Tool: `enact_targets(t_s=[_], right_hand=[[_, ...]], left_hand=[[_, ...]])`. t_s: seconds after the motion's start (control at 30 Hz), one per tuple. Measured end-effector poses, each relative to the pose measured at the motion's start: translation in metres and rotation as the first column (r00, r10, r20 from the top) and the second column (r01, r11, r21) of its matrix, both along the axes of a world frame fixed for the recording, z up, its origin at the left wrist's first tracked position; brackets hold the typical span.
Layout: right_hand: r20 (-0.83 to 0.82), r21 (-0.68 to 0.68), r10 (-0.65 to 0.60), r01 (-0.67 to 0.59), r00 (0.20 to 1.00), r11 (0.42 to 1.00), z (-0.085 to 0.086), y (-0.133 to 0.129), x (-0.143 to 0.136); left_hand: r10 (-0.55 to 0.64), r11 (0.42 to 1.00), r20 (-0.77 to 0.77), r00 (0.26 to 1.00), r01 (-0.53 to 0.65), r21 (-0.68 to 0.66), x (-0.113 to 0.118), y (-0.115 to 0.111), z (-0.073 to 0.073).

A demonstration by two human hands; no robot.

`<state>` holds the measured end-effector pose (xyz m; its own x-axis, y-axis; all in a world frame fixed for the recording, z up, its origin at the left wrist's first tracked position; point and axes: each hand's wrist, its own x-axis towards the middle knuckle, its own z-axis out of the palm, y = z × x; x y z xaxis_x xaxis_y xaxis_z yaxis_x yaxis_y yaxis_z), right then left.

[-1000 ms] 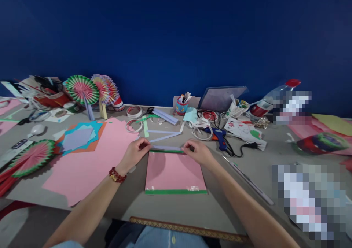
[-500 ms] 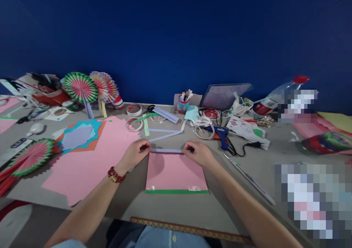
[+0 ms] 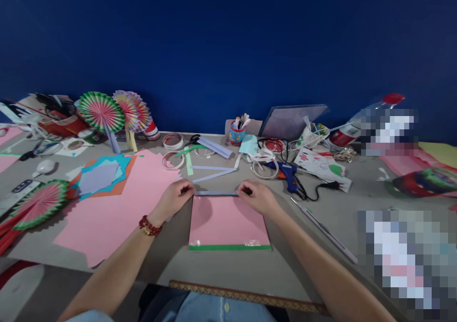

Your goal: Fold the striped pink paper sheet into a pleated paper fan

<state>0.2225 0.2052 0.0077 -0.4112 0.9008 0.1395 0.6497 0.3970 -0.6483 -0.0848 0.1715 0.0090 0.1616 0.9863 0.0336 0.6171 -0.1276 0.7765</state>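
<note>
A narrow lilac paper strip (image 3: 216, 193) spans the gap between my two hands, along the far edge of a pink paper sheet (image 3: 228, 219). My left hand (image 3: 177, 194) pinches the strip's left end, and my right hand (image 3: 257, 197) pinches its right end. The fingertips are partly hidden behind the hands. The pink sheet lies flat, with a green band (image 3: 230, 248) along its near edge and clear tape pieces above that band. Just beyond the strip, two more lilac strips (image 3: 214, 173) lie on the table.
Large pink sheets (image 3: 117, 212) and stacked coloured papers (image 3: 100, 177) lie to the left, near folded paper fans (image 3: 101, 112). A blue glue gun (image 3: 290, 177), tape rolls (image 3: 173, 141) and a pen cup (image 3: 237, 134) stand behind. A craft knife (image 3: 324, 229) lies at right.
The lilac strip has tilted between my fingers and now looks thinner and darker. Both hands keep their pinch in nearly the same place. The view has shifted slightly.
</note>
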Motion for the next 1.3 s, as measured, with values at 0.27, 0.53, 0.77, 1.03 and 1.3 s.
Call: enact_targets(t_s=[0.27, 0.53, 0.77, 1.03, 1.3], right_hand=[[0.004, 0.007, 0.033, -0.033, 0.999, 0.999, -0.002, 0.0, 0.002], [0.011, 0.022, 0.041, -0.041, 0.999, 0.999, -0.003, -0.002, 0.001], [0.01, 0.004, 0.026, -0.026, 1.0, 1.0, 0.0, -0.005, 0.0], [0.027, 0.015, 0.019, -0.019, 0.999, 1.0, 0.001, -0.007, 0.0], [0.026, 0.032, 0.035, -0.036, 0.999, 0.999, 0.007, -0.01, 0.0]], left_hand=[[-0.018, 1.0, -0.074, 0.997, 0.02, 0.015, 0.0, -0.002, 0.003], [-0.06, 0.995, -0.2, 0.978, 0.075, 0.068, 0.001, -0.006, 0.011], [-0.065, 0.993, -0.226, 0.972, 0.085, 0.081, 0.003, -0.007, 0.013], [-0.11, 0.99, -0.14, 0.984, 0.121, 0.075, 0.005, -0.011, 0.017], [-0.202, 0.979, -0.101, 0.974, 0.204, 0.009, -0.003, -0.01, 0.015]])
